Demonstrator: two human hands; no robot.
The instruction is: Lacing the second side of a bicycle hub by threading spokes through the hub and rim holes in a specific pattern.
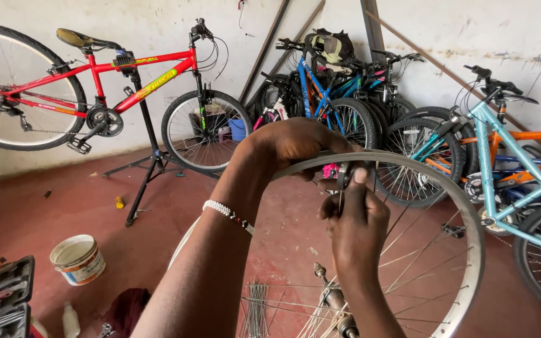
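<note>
Bare silver rim (464, 250), few spokes; left hand (295, 144) grips top, right hand (355, 219) pinches small tool (342, 178).

Two bare forearms in view, no sleeves, no gloves. Left hand (295, 143): nothing worn on the fingers that shows. The left wrist carries a narrow beaded bracelet of small white beads (226, 212), single strand, snug fit, with a short run of darker beads, some red, at its lower end. Right hand (357, 225): bare, thumbnail short and plain; no ring, watch or band visible on it or its wrist. No other clothing in frame.
</note>
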